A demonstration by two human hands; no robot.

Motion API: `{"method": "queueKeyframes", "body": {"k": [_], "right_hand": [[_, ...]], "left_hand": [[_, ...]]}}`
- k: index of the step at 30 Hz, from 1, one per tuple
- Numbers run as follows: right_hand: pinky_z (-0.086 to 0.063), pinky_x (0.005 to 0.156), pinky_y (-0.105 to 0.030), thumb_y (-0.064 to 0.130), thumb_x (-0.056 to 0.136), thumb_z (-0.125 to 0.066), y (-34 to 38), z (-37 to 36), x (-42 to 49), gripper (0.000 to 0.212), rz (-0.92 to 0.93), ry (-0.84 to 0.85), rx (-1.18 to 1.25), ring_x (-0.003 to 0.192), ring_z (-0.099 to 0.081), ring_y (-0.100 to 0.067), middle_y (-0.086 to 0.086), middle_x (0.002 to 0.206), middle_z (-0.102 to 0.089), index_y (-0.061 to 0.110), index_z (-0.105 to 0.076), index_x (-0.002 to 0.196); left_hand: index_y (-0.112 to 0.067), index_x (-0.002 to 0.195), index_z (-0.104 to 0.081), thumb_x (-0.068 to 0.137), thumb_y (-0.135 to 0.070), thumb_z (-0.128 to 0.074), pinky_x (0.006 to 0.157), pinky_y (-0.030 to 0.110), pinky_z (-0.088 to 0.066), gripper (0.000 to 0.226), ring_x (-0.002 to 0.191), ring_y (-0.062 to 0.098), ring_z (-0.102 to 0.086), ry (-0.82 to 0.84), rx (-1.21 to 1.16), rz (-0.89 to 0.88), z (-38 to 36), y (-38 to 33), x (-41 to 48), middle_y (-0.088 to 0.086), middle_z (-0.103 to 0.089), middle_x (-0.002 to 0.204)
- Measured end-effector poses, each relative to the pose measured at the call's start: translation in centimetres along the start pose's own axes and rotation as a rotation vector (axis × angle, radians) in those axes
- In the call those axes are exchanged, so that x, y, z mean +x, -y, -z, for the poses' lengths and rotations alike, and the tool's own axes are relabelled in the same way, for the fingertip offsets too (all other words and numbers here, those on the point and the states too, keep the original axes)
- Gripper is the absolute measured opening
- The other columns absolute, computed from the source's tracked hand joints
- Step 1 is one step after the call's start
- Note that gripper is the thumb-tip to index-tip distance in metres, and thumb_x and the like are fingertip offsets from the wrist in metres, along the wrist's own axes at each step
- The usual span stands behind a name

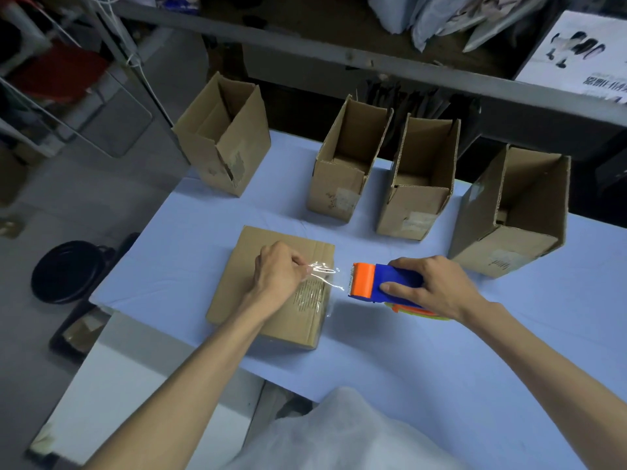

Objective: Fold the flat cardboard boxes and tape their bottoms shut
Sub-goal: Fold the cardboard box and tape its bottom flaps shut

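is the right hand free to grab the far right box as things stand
Likely not yet. The right hand grips the dispenser, whose tape runs to the left hand, which pinches it. The way itself looks free: only table lies between that hand and the far right box.

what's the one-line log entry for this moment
step: pulling tape | left hand: pinches tape end over upturned box | right hand: grips tape dispenser | behind: four open boxes

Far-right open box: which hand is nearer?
Right. The right hand grips the tape dispenser just in front of the far-right open box, not touching; the left hand pinches the tape end over the upturned box, farther left.
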State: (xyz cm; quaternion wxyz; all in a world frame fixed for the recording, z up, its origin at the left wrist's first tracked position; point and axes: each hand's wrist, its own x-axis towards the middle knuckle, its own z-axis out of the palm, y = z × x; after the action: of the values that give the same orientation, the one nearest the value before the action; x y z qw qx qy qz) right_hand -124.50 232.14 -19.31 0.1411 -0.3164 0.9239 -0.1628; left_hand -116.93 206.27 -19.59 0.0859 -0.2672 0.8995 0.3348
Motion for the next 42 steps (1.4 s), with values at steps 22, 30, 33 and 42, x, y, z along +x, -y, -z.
{"method": "queueKeyframes", "body": {"k": [22, 30, 33, 42], "right_hand": [[-0.048, 0.066, -0.03, 0.065, 0.085, -0.05, 0.8, -1.9, 2.3, 0.045, -0.052, 0.142, -0.148, 0.081, -0.063, -0.016, 0.006, 0.09, -0.07, 0.028, -0.064, 0.104], [-0.043, 0.065, -0.031, 0.062, 0.079, -0.059, 3.6, -2.9, 3.9, 0.048, -0.174, 0.158, -0.197, 0.081, -0.063, -0.022, -0.003, 0.091, -0.069, 0.021, -0.068, 0.101], [-0.038, 0.065, -0.031, 0.052, 0.078, -0.063, 5.4, -2.9, 5.1, 0.045, -0.205, 0.18, -0.237, 0.086, -0.062, -0.028, -0.008, 0.097, -0.065, 0.013, -0.061, 0.1], [-0.032, 0.065, -0.028, 0.011, 0.09, -0.052, 9.8, -2.5, 5.9, 0.02, -0.013, 0.259, -0.575, 0.101, -0.064, -0.025, -0.005, 0.11, -0.065, 0.019, -0.061, 0.107]], "left_hand": [[-0.01, 0.125, -0.043, 0.075, -0.047, -0.075, 0.072, 0.031, -0.039, 0.069, 0.113, 0.026, -0.059, 0.087, 0.755, -0.054, -1.2, -1.6, 2.4, 0.007, -0.061, 0.12], [-0.024, 0.104, -0.067, 0.081, 0.008, -0.059, 0.08, 0.004, -0.036, 0.04, 0.093, -0.004, -0.05, 0.132, -0.058, -0.388, -3.3, 3.6, 1.5, -0.009, -0.05, 0.097], [-0.031, 0.103, -0.067, 0.081, 0.006, -0.056, 0.085, 0.019, -0.043, 0.044, 0.097, 0.008, -0.051, 0.141, -0.043, -0.413, -3.8, 3.9, 1.9, -0.005, -0.05, 0.095], [-0.037, 0.104, -0.066, 0.086, 0.0, -0.055, 0.077, 0.018, -0.036, 0.043, 0.09, 0.008, -0.043, 0.162, 0.056, -0.446, -3.6, 3.9, 1.6, -0.005, -0.045, 0.093]]}}
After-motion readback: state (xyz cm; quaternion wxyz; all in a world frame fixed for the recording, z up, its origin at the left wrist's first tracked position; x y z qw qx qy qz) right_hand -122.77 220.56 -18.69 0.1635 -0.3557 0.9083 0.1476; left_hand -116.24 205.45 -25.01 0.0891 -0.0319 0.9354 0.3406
